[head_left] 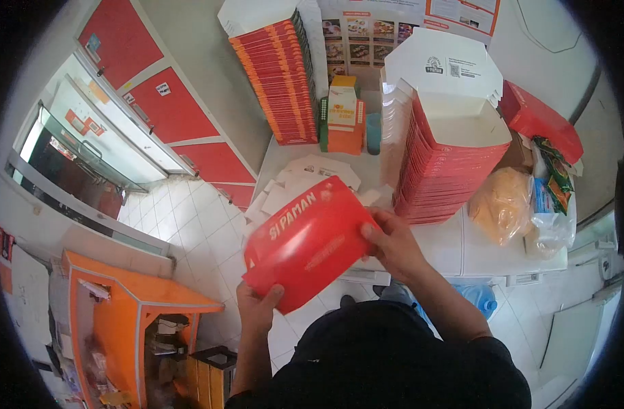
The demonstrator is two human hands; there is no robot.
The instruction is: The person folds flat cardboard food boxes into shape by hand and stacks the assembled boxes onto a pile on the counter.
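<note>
In front of my body I hold a red cardboard food box [312,245] with "SI PAMAN" printed on it, tilted, its printed side facing up towards me. My left hand [257,305] grips its lower left corner, thumb on top. At the right end, my right hand [396,247] is closed on the edge with the thumb on the printed face. The fingers under the box are hidden. Just beyond it, flat white cardboard blanks [320,169] lie on the white table. A tall stack of nested red boxes [438,180] stands to the right, its top one with a raised white lid.
Another tall stack of red and orange cardboard [274,78] stands at the back left. Small orange and yellow boxes [344,123] and a blue cup [373,133] sit between the stacks. Plastic bags [503,204] lie at right. An orange cabinet [131,286] stands lower left.
</note>
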